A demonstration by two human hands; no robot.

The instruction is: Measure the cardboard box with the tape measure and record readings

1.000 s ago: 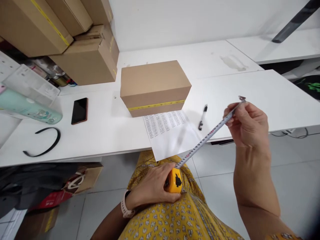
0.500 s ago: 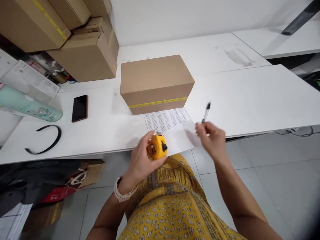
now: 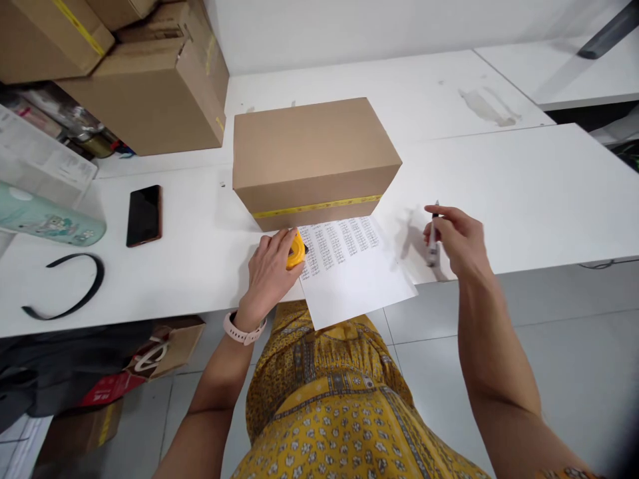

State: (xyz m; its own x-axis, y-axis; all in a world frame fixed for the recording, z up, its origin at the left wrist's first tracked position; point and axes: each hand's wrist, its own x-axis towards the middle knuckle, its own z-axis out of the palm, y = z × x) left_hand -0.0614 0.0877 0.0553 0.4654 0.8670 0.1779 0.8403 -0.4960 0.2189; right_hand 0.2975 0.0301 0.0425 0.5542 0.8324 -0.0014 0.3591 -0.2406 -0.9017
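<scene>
My left hand [image 3: 269, 269] is closed round a yellow tape measure [image 3: 296, 249] and rests it on the white table [image 3: 524, 193] at the left edge of a printed sheet [image 3: 354, 273]. My right hand [image 3: 456, 239] grips a black pen [image 3: 433, 236], held nearly upright just right of the sheet. A closed cardboard box [image 3: 312, 156] with a yellow tape strip stands right behind the sheet. The sheet's near end hangs over the table edge.
A black phone [image 3: 144, 214] lies left of the box. A black curved band [image 3: 64, 286] and a mint bottle [image 3: 44, 219] lie further left. Stacked cardboard boxes [image 3: 150, 93] fill the back left corner. Bags [image 3: 74, 372] sit on the floor under the table.
The tape blade ran back into its case. My left hand carried the tape measure from my lap up onto the table. My right hand let go of the blade and took up the pen.
</scene>
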